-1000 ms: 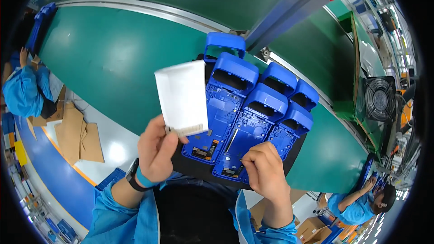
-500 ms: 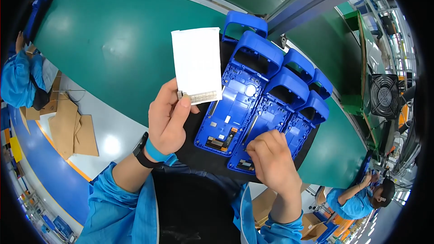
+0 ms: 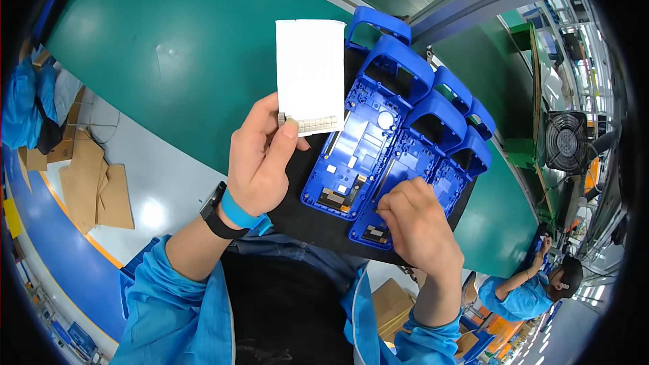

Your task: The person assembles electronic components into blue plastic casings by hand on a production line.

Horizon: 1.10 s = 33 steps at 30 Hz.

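Note:
My left hand (image 3: 260,165) is closed on a white backing sheet (image 3: 311,71), holding it upright by its lower left corner. Small grey rectangular pieces (image 3: 316,125) sit in rows along the sheet's bottom edge, the thumb beside them. My right hand (image 3: 424,226) is pinched over the lower part of the middle blue plastic housing (image 3: 405,162); whatever is between its fingertips is hidden. To the left lies another blue housing (image 3: 365,132) with small white pads and a dark module inside. A third blue housing (image 3: 449,179) lies partly behind my right hand.
The housings, with raised blue loops (image 3: 399,61) at their far ends, rest on a black mat (image 3: 291,213) on a green table (image 3: 203,47). Metal framing (image 3: 473,0) and a fan (image 3: 566,140) stand to the right. Co-workers sit at far left and lower right (image 3: 520,294).
The whole view has shifted slightly, so the sheet and housings appear a little higher and farther right. My left hand keeps the sheet; my right hand stays pinched over the middle housing.

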Motion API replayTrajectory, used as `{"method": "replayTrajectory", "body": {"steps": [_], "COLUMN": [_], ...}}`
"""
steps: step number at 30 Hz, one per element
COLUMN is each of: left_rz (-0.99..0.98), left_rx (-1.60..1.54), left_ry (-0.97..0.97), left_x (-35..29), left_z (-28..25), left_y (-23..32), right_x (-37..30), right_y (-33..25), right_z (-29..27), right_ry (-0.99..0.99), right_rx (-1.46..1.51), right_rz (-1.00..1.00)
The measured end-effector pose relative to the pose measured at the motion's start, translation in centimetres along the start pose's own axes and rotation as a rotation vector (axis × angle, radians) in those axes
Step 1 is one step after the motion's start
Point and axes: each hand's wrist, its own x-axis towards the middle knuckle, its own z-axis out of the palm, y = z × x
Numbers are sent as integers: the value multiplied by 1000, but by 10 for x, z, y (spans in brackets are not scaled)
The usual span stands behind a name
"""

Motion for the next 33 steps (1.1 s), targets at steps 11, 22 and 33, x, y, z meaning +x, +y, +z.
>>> {"method": "replayTrajectory", "body": {"steps": [11, 22, 33], "left_rz": [-9, -8, 3], "left_rx": [-24, -31, -44], "left_ry": [4, 0, -11], "left_x": [0, 1, 0], "left_z": [0, -4, -5], "left_y": [-1, -1, -2], "right_x": [-2, -27, -31], "right_y": [-6, -9, -5], "right_z": [8, 13, 19], "right_ry": [111, 255, 172], "right_rx": [-24, -3, -45], "right_rz": [22, 65, 100]}}
